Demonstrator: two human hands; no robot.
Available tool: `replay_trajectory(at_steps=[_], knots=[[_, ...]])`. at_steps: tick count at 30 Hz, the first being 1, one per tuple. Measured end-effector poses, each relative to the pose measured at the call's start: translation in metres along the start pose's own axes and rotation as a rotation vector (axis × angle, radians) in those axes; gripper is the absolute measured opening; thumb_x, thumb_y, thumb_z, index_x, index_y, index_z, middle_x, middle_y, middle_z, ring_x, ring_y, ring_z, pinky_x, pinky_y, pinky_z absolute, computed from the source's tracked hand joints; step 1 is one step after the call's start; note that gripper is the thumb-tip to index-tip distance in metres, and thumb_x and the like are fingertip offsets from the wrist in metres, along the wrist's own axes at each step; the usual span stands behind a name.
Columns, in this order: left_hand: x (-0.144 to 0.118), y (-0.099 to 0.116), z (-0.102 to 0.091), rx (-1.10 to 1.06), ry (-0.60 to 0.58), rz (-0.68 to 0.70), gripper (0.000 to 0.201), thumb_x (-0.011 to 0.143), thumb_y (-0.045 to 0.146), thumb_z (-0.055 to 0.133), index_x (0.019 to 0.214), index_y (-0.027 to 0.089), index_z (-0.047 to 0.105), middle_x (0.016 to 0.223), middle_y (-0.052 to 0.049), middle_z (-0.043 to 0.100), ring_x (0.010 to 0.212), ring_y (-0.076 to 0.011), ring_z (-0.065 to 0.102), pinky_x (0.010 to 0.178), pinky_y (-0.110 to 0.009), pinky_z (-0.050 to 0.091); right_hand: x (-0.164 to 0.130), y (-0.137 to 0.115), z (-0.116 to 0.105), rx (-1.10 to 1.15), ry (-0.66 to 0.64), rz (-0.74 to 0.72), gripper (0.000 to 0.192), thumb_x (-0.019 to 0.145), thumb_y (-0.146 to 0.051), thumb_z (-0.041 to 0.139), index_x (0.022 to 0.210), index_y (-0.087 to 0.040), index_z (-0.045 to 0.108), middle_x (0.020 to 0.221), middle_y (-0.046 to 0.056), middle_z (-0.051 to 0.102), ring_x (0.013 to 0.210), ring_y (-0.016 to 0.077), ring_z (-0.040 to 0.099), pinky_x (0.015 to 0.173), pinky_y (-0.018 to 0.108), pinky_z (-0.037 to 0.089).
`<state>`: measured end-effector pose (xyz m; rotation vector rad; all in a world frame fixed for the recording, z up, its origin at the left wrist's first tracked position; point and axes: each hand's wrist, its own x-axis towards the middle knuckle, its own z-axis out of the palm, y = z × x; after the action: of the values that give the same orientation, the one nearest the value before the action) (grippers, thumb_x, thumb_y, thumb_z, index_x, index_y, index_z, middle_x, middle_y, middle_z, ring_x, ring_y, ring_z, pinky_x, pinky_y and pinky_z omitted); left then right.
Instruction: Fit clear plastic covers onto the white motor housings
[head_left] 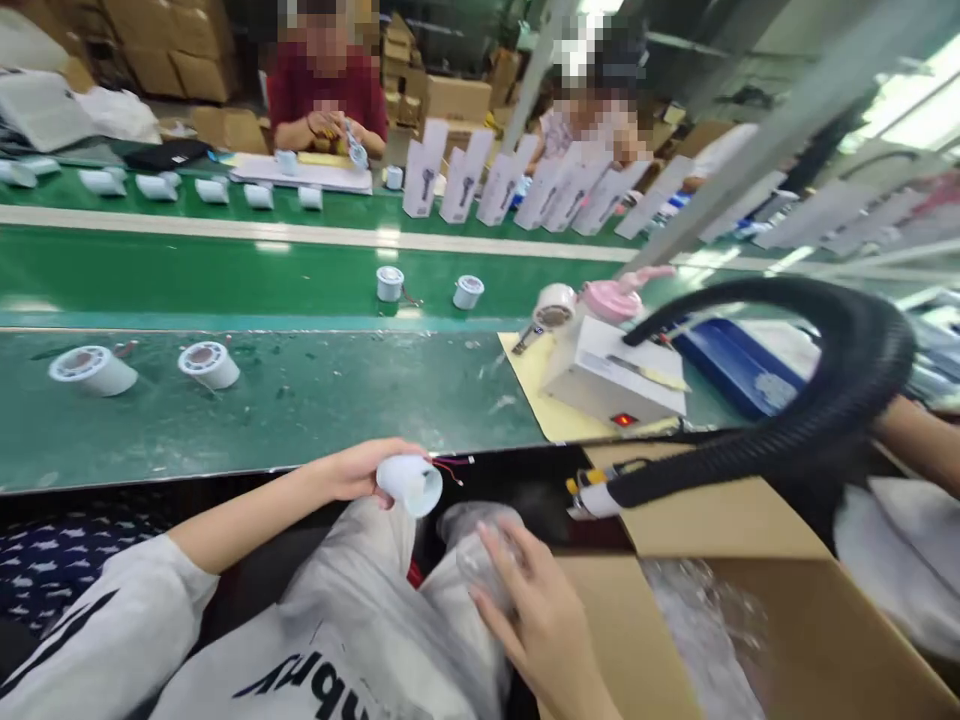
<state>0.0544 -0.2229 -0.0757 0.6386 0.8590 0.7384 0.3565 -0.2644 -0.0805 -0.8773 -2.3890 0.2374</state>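
My left hand is closed around a white cylindrical housing, just off the bench's front edge. The housing lies tilted with its open end toward me, and thin red and dark wires with small plugs stick out beside it. Over my lap, my right hand curls its fingers around a see-through plastic piece. That piece is smeared by motion, so its exact shape is unclear. Below and right of this hand, an open cardboard box contains clear plastic pieces.
Two white fan-like units sit on the bench at left, with two more on the green belt. A grey box with a lit switch and a thick black hose occupy the right. Co-workers sit opposite.
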Motion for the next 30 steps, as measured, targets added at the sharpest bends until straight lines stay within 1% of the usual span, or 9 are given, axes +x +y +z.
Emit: replay_trajectory(at_steps=[3,5,8,10,16,20,23,26,30], knots=[[0.009,-0.023,0.033,0.135,-0.077,-0.065,0.027,0.073,0.035,0.078,0.089,0.014,0.072,0.075,0.0,0.065,0.056,-0.0093,0.051,0.042,-0.017,0.035,0.021,-0.011,0.01,-0.21,0.063,0.02,0.043,0.095,-0.024,0.061,0.138,-0.024,0.063,0.129,0.019,0.066,0.103,0.0346,0.07,0.078,0.048,0.065],[0.008,-0.025,0.047,0.351,-0.089,0.015,0.02,0.074,0.028,0.078,0.091,0.017,0.074,0.086,0.0,0.065,0.072,-0.0118,0.057,0.057,-0.019,0.044,0.025,-0.01,0.012,-0.236,0.002,0.084,0.036,0.09,-0.016,0.064,0.126,-0.022,0.07,0.13,0.02,0.066,0.103,0.0357,0.068,0.076,0.049,0.064],[0.002,-0.022,0.057,0.83,-0.06,0.279,0.016,0.084,0.027,0.07,0.097,0.019,0.074,0.099,-0.003,0.061,0.094,-0.0177,0.059,0.084,-0.028,0.047,0.017,-0.005,0.01,-0.03,-0.126,0.184,0.02,0.083,-0.009,0.068,0.099,-0.02,0.075,0.13,0.017,0.066,0.11,0.0352,0.067,0.079,0.046,0.064],[-0.001,-0.024,0.06,0.977,-0.022,0.378,0.02,0.088,0.031,0.067,0.104,0.019,0.072,0.101,-0.004,0.06,0.093,-0.0192,0.059,0.087,-0.033,0.046,0.01,-0.004,0.009,0.216,-0.158,0.269,0.008,0.084,-0.015,0.073,0.089,-0.021,0.072,0.129,0.015,0.066,0.113,0.0326,0.067,0.085,0.044,0.062],[0.007,-0.047,0.05,0.923,0.066,0.507,0.066,0.068,0.059,0.087,0.121,0.023,0.07,0.103,-0.005,0.057,0.095,-0.0223,0.059,0.088,-0.038,0.052,0.01,-0.006,0.004,0.642,0.011,0.488,0.027,0.098,-0.031,0.061,0.073,-0.021,0.068,0.108,0.01,0.071,0.1,0.0244,0.072,0.085,0.037,0.057],[0.013,-0.051,0.041,0.929,-0.054,0.554,0.062,0.067,0.056,0.089,0.118,0.025,0.075,0.121,-0.011,0.059,0.116,-0.0284,0.059,0.105,-0.046,0.049,0.013,-0.005,0.001,0.748,0.089,0.6,0.028,0.094,-0.028,0.064,0.067,-0.021,0.068,0.097,0.008,0.075,0.098,0.0244,0.074,0.076,0.032,0.057],[0.011,-0.045,0.041,0.898,-0.18,0.468,0.066,0.073,0.046,0.088,0.132,0.025,0.068,0.13,-0.013,0.065,0.12,-0.0293,0.062,0.106,-0.046,0.05,0.012,-0.001,0.002,0.862,0.125,0.652,0.032,0.094,-0.033,0.067,0.064,-0.022,0.069,0.095,0.008,0.077,0.096,0.0247,0.076,0.079,0.033,0.059],[0.004,-0.042,0.046,0.797,-0.158,0.364,0.071,0.072,0.039,0.088,0.138,0.025,0.063,0.133,-0.012,0.067,0.118,-0.0286,0.065,0.098,-0.041,0.055,0.009,0.002,0.002,0.898,0.082,0.58,0.029,0.093,-0.042,0.071,0.073,-0.023,0.075,0.11,0.01,0.079,0.103,0.0269,0.076,0.09,0.041,0.061],[-0.002,-0.045,0.052,0.521,-0.095,0.198,0.076,0.072,0.037,0.088,0.14,0.024,0.059,0.13,-0.012,0.068,0.102,-0.0231,0.069,0.085,-0.034,0.059,0.002,0.001,0.001,0.615,-0.027,0.322,0.027,0.088,-0.04,0.079,0.112,-0.027,0.078,0.135,0.011,0.071,0.126,0.0305,0.067,0.106,0.047,0.056]])
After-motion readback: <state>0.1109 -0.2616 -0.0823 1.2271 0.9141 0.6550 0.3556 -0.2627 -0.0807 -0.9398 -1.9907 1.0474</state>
